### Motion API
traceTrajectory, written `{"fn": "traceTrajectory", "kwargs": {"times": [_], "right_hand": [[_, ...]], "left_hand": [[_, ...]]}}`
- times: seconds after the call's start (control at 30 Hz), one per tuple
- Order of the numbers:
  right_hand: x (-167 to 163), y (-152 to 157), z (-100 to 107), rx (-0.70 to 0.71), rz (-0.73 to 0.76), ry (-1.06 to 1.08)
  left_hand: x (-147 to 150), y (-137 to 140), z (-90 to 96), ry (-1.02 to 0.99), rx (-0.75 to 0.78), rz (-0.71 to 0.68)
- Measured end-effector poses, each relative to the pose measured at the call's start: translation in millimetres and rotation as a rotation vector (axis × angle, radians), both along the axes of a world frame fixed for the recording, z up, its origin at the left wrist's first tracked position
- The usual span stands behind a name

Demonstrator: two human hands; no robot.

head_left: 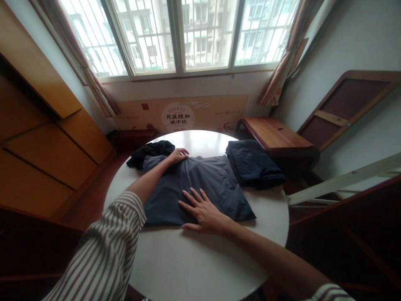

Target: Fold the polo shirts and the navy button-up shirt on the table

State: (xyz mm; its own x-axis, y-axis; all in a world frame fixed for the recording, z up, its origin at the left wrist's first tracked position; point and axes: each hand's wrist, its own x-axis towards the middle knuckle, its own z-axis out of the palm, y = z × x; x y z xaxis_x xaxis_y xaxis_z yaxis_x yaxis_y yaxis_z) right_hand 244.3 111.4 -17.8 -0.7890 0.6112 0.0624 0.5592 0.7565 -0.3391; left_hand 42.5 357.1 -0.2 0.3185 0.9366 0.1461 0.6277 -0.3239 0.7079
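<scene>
A grey-blue garment (203, 175), folded into a broad flat piece, lies on the round white table (200, 259); its exact kind does not show. My right hand (202, 211) rests palm down on its near part, fingers spread. At the garment's far edge is my left hand (179, 155), its fingers loosely stretched and slightly bent over the cloth, with no grip visible. Soft creases run across the fabric near the far edge. A dark navy folded garment (253, 163) sits right beside it, and a crumpled black garment (150, 152) touches its far left corner.
Behind the table stands a low wooden cabinet (278, 131) on the right. Barred windows (206, 33) with tied curtains (272, 83) are at the back, above a printed banner (219, 110). Wooden cupboards (40, 138) line the left. A pale metal bar (344, 179) reaches toward the table's right edge.
</scene>
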Motion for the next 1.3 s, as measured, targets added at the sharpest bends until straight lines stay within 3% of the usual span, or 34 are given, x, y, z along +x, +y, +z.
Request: {"fn": "traceTrajectory", "kwargs": {"times": [0.13, 0.3, 0.43, 0.6, 0.73, 0.9, 1.1, 1.2, 1.3], "right_hand": [[1.2, 0.9, 0.2, -0.015, 0.011, 0.015], [1.0, -0.9, 0.3, -0.03, 0.005, 0.032], [-0.6, -3.4, 1.0, 0.002, 0.01, 0.077], [6.7, 6.7, 9.0, -0.004, -0.119, 0.395], [18.9, 18.4, 23.8, 0.022, -0.249, 0.443], [28.8, 19.7, 49.3, 0.027, -0.245, 0.431], [43.6, -2.4, 55.5, -0.012, -0.204, 0.337], [55.9, -19.9, 45.2, -0.029, -0.228, 0.288], [67.8, -35.2, 35.1, -0.077, -0.249, 0.286]], "left_hand": [[9.6, -29.8, 11.8, 0.093, 0.163, 0.029], [11.6, -98.2, 24.0, 0.432, 0.414, -0.145], [1.7, -155.4, 24.8, 0.597, 0.395, -0.2], [-1.8, -239.6, 14.3, 0.548, 0.346, -0.214], [3.2, -289.5, -0.2, 0.48, 0.415, -0.419], [10.5, -295.4, -5.1, 0.563, 0.474, -0.563], [13.4, -284.1, 5.8, 0.586, 0.29, -0.527], [-1.4, -283.1, 6.6, 0.582, 0.233, -0.46], [-33.8, -285.7, 3.2, 0.618, 0.191, -0.245]]}}
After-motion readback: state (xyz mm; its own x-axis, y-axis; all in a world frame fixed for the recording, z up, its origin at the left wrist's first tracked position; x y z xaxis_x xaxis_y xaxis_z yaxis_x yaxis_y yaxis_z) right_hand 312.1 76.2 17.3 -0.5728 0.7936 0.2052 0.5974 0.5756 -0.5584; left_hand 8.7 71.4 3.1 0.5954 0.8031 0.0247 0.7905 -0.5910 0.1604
